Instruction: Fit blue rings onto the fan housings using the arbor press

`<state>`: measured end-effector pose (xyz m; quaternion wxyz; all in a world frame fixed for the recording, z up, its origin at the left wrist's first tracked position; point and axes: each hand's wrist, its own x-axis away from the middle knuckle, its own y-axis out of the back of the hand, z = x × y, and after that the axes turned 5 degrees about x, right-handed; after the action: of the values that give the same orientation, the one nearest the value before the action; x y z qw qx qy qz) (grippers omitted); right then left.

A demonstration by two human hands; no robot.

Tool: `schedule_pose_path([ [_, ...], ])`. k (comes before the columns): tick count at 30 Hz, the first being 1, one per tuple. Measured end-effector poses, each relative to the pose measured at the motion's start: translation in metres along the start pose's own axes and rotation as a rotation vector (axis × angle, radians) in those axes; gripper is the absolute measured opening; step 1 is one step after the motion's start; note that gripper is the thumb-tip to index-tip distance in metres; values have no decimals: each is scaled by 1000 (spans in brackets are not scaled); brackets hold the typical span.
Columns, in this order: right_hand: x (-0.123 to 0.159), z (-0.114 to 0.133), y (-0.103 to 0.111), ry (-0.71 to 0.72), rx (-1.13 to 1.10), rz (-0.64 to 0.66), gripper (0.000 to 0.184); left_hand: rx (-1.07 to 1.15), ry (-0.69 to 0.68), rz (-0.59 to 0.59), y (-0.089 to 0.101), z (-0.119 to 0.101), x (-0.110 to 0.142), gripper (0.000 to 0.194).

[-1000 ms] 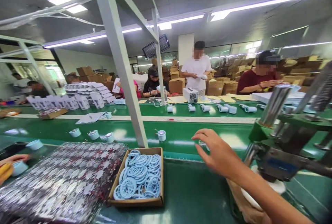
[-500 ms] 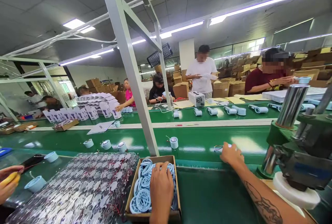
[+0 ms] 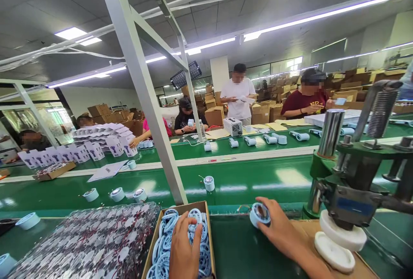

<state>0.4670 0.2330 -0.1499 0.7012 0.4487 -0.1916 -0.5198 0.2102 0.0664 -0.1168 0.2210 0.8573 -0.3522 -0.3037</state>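
Note:
My right hand (image 3: 280,227) grips a round light-blue part (image 3: 260,214) with thin wires trailing from it, held just above the green bench near the conveyor's near edge. My left hand (image 3: 183,249) reaches into a cardboard box (image 3: 208,223) filled with several light-blue grille rings (image 3: 164,244), fingers curled down among them. What the left fingers hold is hidden.
A green hand press (image 3: 350,175) with white round pads (image 3: 342,238) stands at the right. A tray of small silver parts (image 3: 80,240) lies at the left. Several blue round parts (image 3: 209,183) ride the green conveyor (image 3: 258,180). A grey frame post (image 3: 145,102) rises ahead. Other people work across the belt.
My right hand picked the blue round part off the conveyor and drew it back toward me. My left hand entered the ring box and stays there.

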Motion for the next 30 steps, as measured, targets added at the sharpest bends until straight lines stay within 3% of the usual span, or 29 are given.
schedule_pose_path([
  [2, 35, 3, 0, 81, -125, 31, 61, 138, -28, 13, -6, -22, 12, 35],
  [5, 77, 7, -2, 139, -336, 60, 63, 182, -77, 188, -32, -58, 34, 39],
  [10, 109, 5, -14, 80, -533, 33, 74, 71, -103, 408, -89, -93, 72, 51],
  [14, 116, -1, -19, 83, -603, 28, 70, 31, -51, 405, -105, -92, 82, 44],
  [21, 113, 4, -1, 88, -656, 97, 54, 56, -117, 402, -105, -72, 92, 62],
  [30, 114, -2, 1, 106, -650, 120, 55, 136, -66, 362, -107, -63, 89, 50],
])
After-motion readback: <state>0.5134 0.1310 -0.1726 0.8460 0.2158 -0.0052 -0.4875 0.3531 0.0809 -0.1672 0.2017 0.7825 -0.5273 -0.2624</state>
